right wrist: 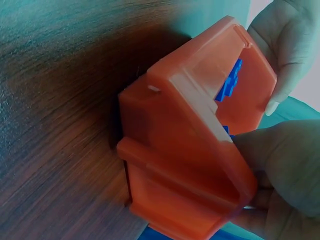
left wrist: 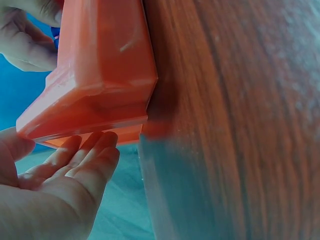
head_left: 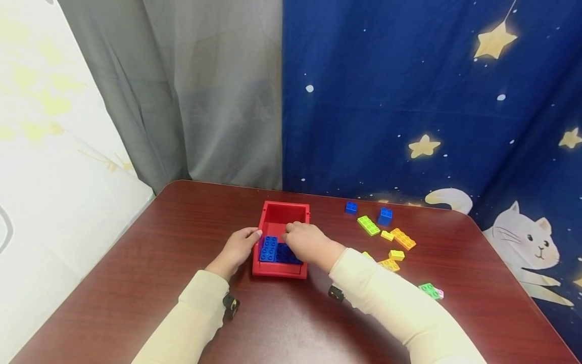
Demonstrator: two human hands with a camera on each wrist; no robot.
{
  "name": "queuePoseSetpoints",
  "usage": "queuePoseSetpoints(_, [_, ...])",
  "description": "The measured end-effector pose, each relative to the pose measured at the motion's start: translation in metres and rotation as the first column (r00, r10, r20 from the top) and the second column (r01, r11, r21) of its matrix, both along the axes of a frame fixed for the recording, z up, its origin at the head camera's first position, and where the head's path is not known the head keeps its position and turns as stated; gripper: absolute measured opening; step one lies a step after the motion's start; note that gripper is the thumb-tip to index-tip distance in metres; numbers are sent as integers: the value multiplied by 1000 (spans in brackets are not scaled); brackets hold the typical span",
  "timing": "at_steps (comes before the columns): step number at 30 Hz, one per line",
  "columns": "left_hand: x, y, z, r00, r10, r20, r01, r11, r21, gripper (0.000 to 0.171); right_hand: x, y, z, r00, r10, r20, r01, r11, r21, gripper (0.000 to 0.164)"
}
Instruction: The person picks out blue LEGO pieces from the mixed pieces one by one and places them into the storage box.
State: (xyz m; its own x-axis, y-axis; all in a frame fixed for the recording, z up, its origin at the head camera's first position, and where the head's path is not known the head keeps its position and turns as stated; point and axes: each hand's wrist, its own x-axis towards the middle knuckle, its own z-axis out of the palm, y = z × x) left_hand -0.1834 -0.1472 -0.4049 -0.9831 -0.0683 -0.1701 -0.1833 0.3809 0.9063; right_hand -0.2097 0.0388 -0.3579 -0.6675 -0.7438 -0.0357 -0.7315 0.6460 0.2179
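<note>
A small red box (head_left: 279, 270) stands on the table with several blue studded toy bricks (head_left: 269, 248) in its near part. My left hand (head_left: 236, 251) grips the box's left side, thumb at the rim and the other fingers along the outer wall (left wrist: 107, 70). Reaching over the right rim, my right hand (head_left: 309, 240) has its fingers curled down inside the box onto a blue brick (left wrist: 55, 36). Most of that brick is hidden by the hand and the box wall. More blue bricks (right wrist: 230, 82) show inside the box in the right wrist view.
Right of the box lie loose bricks: two blue ones (head_left: 385, 216) at the back, a lime plate (head_left: 368, 225), an orange plate (head_left: 403, 239), several yellow pieces (head_left: 396, 255) and a green one (head_left: 429, 290). A curtain (head_left: 364, 101) hangs behind the table (head_left: 191, 217).
</note>
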Motion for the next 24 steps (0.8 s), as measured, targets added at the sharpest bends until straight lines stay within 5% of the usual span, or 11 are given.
queuePoseSetpoints(24, [-1, 1, 0, 1000, 3, -4, -4, 1000, -9, 48, -4, 6, -6, 999, 8, -42, -9, 1000, -20, 18])
